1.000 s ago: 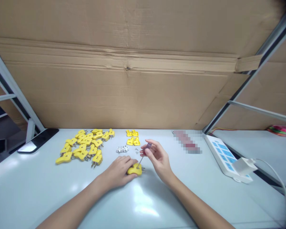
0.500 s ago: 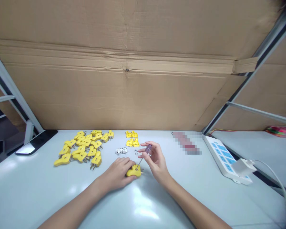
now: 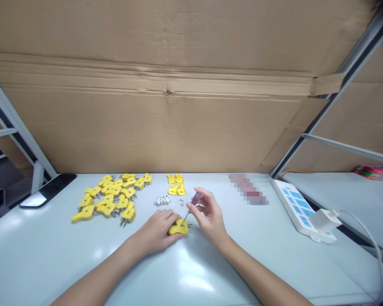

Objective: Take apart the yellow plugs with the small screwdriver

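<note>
With the left grip [image 3: 158, 230] pinning the yellow plug [image 3: 178, 229] at lower centre and the right grip [image 3: 212, 216] pinching the tilted screwdriver [image 3: 196, 198], light pressure along its length seems best.

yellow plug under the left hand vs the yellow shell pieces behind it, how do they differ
The yellow plug has metal prongs sticking out; the yellow shell pieces show none. The left hand holds the plug, with the screwdriver tip at it; the shell pieces lie untouched. Both are yellow.
</note>
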The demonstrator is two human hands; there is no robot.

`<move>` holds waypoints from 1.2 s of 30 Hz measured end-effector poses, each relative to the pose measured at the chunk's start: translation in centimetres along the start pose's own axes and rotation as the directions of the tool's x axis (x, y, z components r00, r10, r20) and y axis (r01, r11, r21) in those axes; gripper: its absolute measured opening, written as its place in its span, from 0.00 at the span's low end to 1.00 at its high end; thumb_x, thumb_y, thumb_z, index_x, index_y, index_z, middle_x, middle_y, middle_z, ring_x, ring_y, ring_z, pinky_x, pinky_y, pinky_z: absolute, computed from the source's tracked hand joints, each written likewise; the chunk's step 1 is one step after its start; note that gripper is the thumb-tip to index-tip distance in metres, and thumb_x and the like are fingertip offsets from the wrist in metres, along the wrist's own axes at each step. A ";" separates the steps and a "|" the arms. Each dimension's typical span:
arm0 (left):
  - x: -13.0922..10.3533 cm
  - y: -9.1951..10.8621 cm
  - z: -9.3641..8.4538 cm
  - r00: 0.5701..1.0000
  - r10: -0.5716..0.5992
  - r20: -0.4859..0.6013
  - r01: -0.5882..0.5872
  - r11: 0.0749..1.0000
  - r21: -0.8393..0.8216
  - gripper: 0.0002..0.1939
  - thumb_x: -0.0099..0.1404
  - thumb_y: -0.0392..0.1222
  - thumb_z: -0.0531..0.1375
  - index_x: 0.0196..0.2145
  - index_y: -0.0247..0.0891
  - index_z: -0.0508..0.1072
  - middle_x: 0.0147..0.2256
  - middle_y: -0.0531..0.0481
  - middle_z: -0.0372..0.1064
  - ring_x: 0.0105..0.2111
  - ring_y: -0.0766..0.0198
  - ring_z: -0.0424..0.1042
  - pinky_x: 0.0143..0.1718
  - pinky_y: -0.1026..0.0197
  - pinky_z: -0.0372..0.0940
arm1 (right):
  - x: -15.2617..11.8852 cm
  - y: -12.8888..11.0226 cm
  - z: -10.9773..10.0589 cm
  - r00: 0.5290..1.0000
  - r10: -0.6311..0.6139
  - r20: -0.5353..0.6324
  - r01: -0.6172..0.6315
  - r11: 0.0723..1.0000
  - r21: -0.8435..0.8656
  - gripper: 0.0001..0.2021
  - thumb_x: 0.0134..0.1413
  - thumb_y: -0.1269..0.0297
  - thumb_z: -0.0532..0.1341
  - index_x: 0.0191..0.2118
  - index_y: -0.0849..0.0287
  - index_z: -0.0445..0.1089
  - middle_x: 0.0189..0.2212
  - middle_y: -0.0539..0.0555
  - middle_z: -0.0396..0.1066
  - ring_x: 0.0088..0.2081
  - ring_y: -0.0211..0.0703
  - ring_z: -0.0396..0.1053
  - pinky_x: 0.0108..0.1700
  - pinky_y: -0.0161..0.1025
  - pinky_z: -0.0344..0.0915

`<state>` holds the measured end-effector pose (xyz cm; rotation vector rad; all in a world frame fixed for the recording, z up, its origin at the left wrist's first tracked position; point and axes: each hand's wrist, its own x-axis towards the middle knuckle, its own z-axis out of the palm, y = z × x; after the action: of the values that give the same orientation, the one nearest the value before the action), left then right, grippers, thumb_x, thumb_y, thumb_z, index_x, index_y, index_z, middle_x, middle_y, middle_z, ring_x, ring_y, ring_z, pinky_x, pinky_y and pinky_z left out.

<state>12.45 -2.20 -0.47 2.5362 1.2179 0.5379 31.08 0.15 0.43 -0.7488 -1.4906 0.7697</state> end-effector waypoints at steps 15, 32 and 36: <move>0.0 0.1 -0.1 0.999 -0.009 0.038 0.009 1.000 0.003 0.10 0.66 0.43 0.58 0.43 0.40 0.67 0.41 0.46 0.69 0.42 0.54 0.68 0.44 0.53 0.61 | 0.0 0.7 0.1 0.987 -0.027 0.157 0.001 0.987 0.162 0.22 0.64 0.61 0.55 0.62 0.46 0.56 0.47 0.58 0.70 0.39 0.42 0.73 0.36 0.42 0.76; 0.0 0.2 -0.2 1.000 0.000 0.021 0.000 1.000 0.012 0.10 0.66 0.43 0.58 0.44 0.40 0.67 0.40 0.46 0.69 0.41 0.54 0.68 0.43 0.54 0.62 | 0.3 0.0 0.0 0.992 0.100 0.071 -0.113 0.969 0.219 0.18 0.60 0.59 0.59 0.54 0.48 0.59 0.42 0.54 0.70 0.38 0.41 0.74 0.38 0.44 0.76; 0.0 0.2 -0.3 1.000 -0.004 0.026 0.003 1.000 0.013 0.10 0.65 0.43 0.58 0.44 0.40 0.67 0.41 0.46 0.69 0.42 0.54 0.68 0.44 0.53 0.62 | 0.1 0.2 0.2 0.993 0.080 0.091 -0.098 0.973 0.210 0.17 0.60 0.59 0.59 0.54 0.48 0.59 0.42 0.54 0.70 0.38 0.41 0.74 0.38 0.43 0.76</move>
<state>12.43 -2.29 -0.11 2.5433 1.2206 0.4968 30.92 0.38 0.32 -0.6299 -1.4266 1.0226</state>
